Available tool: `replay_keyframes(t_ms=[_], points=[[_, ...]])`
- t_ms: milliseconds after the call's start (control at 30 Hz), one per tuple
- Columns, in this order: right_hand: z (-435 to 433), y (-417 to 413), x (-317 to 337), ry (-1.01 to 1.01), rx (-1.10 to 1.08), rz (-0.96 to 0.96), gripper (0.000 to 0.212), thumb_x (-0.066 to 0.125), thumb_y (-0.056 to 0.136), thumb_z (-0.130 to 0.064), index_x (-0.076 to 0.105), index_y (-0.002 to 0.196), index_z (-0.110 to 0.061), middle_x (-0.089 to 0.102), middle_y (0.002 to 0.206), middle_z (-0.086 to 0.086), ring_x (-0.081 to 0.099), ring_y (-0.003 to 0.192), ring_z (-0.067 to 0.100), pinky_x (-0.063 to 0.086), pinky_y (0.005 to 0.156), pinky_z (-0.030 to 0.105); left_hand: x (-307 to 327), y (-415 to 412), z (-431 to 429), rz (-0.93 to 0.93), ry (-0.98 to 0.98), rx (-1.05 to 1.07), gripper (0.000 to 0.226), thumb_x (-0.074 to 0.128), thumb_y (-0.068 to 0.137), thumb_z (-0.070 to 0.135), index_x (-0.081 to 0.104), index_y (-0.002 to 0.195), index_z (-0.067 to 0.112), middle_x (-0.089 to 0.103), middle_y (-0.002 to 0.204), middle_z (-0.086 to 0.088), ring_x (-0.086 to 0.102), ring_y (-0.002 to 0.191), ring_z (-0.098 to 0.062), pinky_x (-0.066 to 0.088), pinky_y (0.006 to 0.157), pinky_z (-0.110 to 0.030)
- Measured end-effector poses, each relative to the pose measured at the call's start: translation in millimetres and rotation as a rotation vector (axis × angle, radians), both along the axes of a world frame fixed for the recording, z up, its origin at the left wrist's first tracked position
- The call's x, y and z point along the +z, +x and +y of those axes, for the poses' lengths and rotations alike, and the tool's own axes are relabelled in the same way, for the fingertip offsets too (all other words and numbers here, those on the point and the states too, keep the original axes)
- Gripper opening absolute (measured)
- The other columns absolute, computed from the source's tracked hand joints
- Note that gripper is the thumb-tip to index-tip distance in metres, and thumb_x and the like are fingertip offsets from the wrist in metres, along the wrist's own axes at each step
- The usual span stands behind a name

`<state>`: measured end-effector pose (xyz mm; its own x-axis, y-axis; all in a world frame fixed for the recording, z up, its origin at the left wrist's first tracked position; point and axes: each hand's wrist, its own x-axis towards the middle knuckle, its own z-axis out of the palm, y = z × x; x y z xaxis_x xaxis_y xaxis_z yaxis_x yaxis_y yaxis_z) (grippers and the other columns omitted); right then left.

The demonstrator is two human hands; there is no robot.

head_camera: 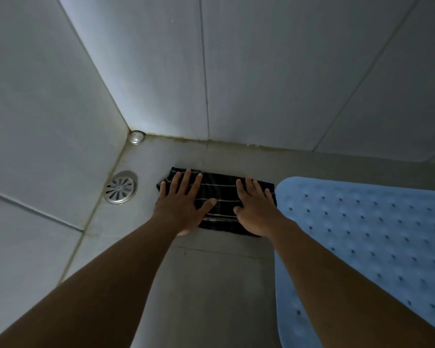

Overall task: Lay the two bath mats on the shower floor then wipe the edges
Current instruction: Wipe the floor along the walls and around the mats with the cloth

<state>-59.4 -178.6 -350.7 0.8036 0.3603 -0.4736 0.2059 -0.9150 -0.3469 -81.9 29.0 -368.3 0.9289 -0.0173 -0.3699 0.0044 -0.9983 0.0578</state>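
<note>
A dark cloth with thin pale stripes point(221, 197) lies flat on the grey shower floor point(211, 285), just short of the back wall. My left hand point(182, 204) presses flat on its left part, fingers spread. My right hand point(258, 209) presses flat on its right part, fingers apart. A light blue bath mat with rows of small holes point(367, 232) lies on the floor to the right, its rounded corner touching the cloth's right edge. Only one mat is in view.
A round metal floor drain point(119, 190) sits left of the cloth, and a small metal cap point(136, 137) is in the corner. Grey tiled walls rise at the left and back. Dark grime lines the joint point(211, 141) between floor and back wall.
</note>
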Motion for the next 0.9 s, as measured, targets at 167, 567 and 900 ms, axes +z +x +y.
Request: replay_keyframes(t_ms=[167,567,900], points=[[-2,35,-2,-0.016,0.008,-0.022,0.071,0.033,0.105,-0.032,-0.012,0.158,-0.021,-0.019,0.165,0.004,-0.019,0.151,0.018,-0.010,0.121,0.040,-11,32,2,-0.030,-0.002,-0.025,0.071,0.003,0.096,0.063,-0.014,0.157,0.030,-0.025,0.163,-0.002,-0.023,0.150,-0.025,-0.007,0.121,-0.054],[-10,96,8,-0.048,-0.012,-0.068,0.061,0.034,0.105,-0.040,0.008,0.160,-0.027,-0.003,0.167,0.008,-0.005,0.153,0.028,0.006,0.121,0.040,9,94,-1,-0.187,0.066,-0.001,0.062,0.025,0.099,0.058,0.016,0.157,0.036,0.022,0.163,-0.004,0.019,0.147,-0.031,0.024,0.111,-0.053],[-14,85,52,-0.198,-0.110,-0.358,0.025,0.056,0.096,-0.025,0.059,0.117,-0.012,0.048,0.129,0.010,0.037,0.127,0.032,0.032,0.105,0.044,61,106,-8,-0.311,0.236,-0.026,0.032,0.051,0.094,0.038,0.068,0.112,0.018,0.056,0.114,-0.007,0.044,0.113,-0.030,0.037,0.093,-0.045]])
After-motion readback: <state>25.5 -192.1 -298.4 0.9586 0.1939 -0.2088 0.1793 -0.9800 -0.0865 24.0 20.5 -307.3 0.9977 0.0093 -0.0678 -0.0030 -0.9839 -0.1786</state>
